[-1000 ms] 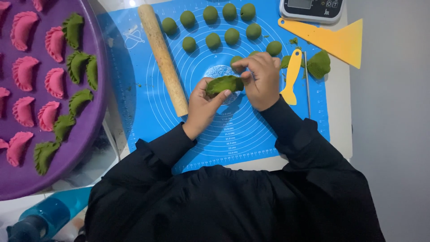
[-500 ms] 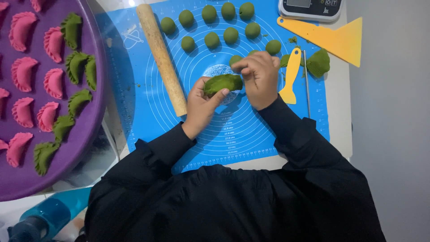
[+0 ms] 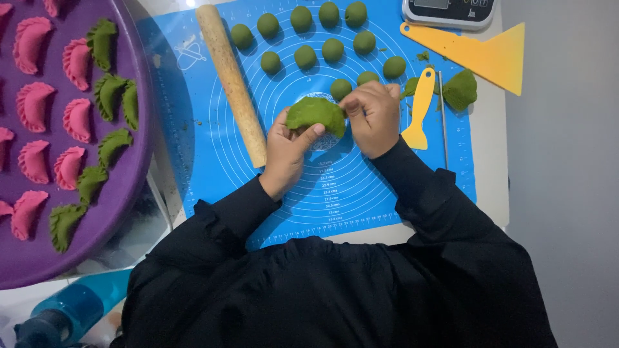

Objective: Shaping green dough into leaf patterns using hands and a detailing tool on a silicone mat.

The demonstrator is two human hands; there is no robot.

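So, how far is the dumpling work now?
Done: folded pink dumplings and green dumplings lie on the purple tray. In hand: the left hand and right hand hold one green wrapper, folded over the blue mat. Left: about eleven dough balls on the mat and a dough lump near the yellow scraper.

A home kitchen: rolling pin point(image 3: 232, 84), baking mat point(image 3: 361, 187) (scale point(image 3: 449, 11) too).

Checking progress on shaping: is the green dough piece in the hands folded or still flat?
Folded: the green dough piece forms a half-moon, held between left hand and right hand.
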